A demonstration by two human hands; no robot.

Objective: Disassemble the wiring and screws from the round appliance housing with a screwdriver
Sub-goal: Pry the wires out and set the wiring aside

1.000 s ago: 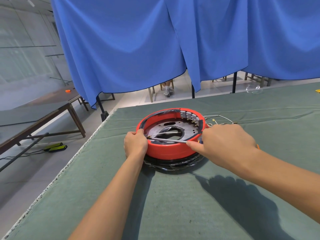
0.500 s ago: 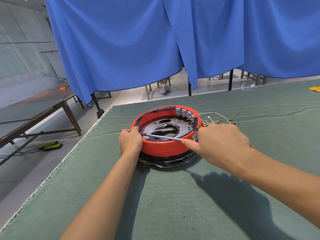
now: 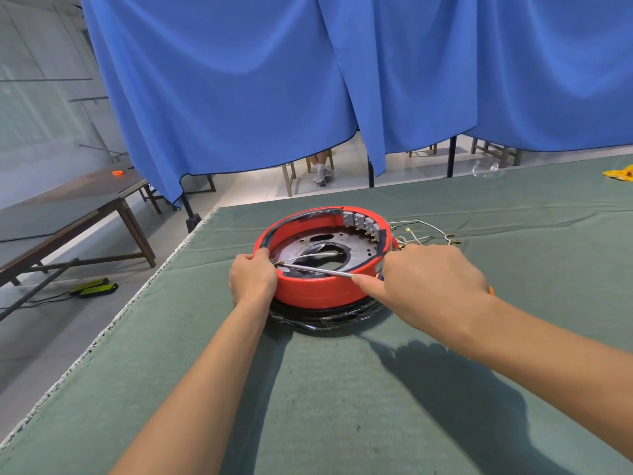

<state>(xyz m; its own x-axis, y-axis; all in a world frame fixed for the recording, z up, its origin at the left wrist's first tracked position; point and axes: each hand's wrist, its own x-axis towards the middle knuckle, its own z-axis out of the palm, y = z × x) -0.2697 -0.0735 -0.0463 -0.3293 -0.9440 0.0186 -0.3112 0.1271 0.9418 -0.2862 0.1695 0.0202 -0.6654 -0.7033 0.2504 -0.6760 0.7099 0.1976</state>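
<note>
A round red appliance housing lies on the green cloth table, over a black ring base. Inside it are a dark metal plate, a white wire and a row of grey terminal blocks at the far right rim. My left hand grips the housing's near left rim. My right hand holds a screwdriver; its metal shaft reaches left across the housing, tip at the inner left wall near my left fingers. The handle is mostly hidden in my fist. Loose wires with brass terminals trail out to the right.
Blue curtains hang behind the table. A wooden table stands to the left, with a yellow and black object on the floor. A yellow object and clear plastic lie far right. The table's left edge is frayed.
The view shifted slightly. Both hands keep their hold and the screwdriver tip stays at the inner left wall of the housing.
</note>
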